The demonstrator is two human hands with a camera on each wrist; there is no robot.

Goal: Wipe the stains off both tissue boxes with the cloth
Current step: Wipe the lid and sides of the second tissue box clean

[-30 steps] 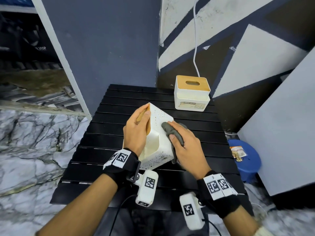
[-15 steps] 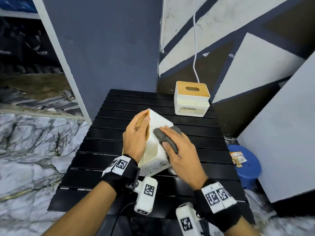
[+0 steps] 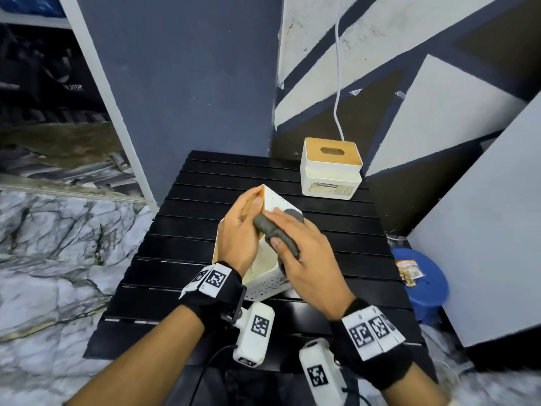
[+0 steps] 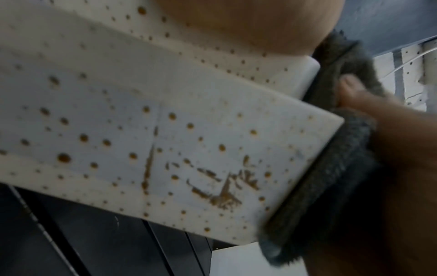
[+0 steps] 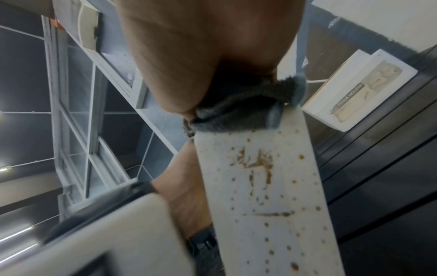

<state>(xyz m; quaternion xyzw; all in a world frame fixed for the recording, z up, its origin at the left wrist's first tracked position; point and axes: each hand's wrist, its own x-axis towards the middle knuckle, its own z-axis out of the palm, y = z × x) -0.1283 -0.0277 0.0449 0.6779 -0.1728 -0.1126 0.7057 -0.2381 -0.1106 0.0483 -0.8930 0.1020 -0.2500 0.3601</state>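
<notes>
Two tissue boxes on this black slatted table [image 3: 205,288], and only one is getting any attention. The person has the speckled box [image 3: 263,284] tipped up on an edge between both hands. Their left hand [image 3: 238,232] is curled around the wooden-lid end of it, thumb lying along the lid's edge, fingers wrapped over that end. Their right hand [image 3: 307,259] sits just to the right of that grip, pinching a dark grey cloth [image 3: 275,230] between thumb and fingers and pressing it against the box's upper side face.

From the left wrist view the face below the grip is a mess — brown dots all over plus a smeared patch of brown streaks [image 4: 220,188] near the corner, and the cloth is bunched right up against that corner's edge. The right wrist view shows the same thing: cloth at the top of the white face, brown smears just under it.

The second box [image 3: 330,168] stands upright well beyond both hands, at the far right corner of the table, wooden lid on top with an oval slot, a worn label on its front. A white cable [image 3: 338,83] hangs down the wall behind it. Off to the right of the table there's a blue stool [image 3: 424,288] with a small packet on it.
</notes>
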